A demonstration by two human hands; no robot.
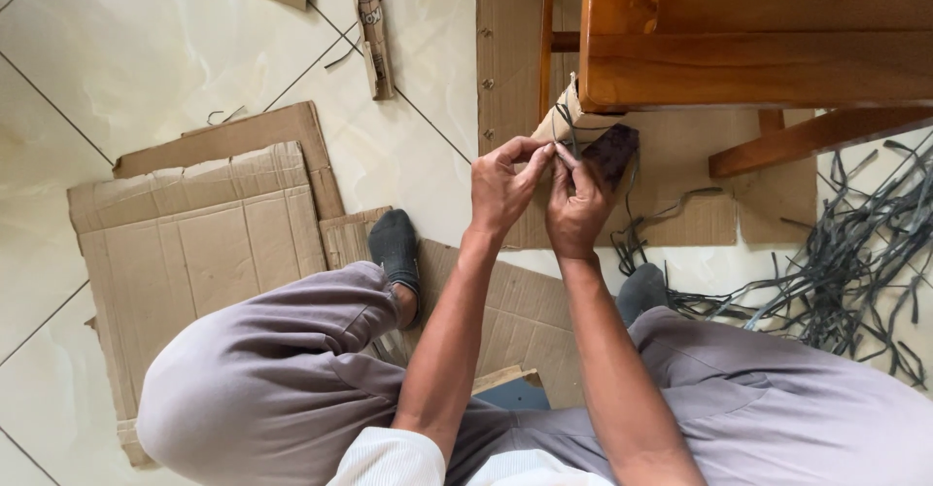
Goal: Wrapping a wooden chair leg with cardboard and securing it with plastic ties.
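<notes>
The left hand (503, 187) and right hand (575, 206) meet fingertip to fingertip, both pinched on a thin dark strip (567, 136) that runs up to the wrapped leg (564, 117) of the wooden chair (739, 49), so the binding of that leg looks to be the step in hand. I'd judge the next move calls for steady tension and a firm pinch. Around the seated person lie flattened cardboard (204, 224) on the pale tiled floor (146, 49), and a tangle of loose dark strips (846, 272) to the right.

Soft, even daylight is filling the view.
Glossy floor tiles (146, 49) are showing faint glare; edges are perhaps bending slightly; focus is holding sharp.
</notes>
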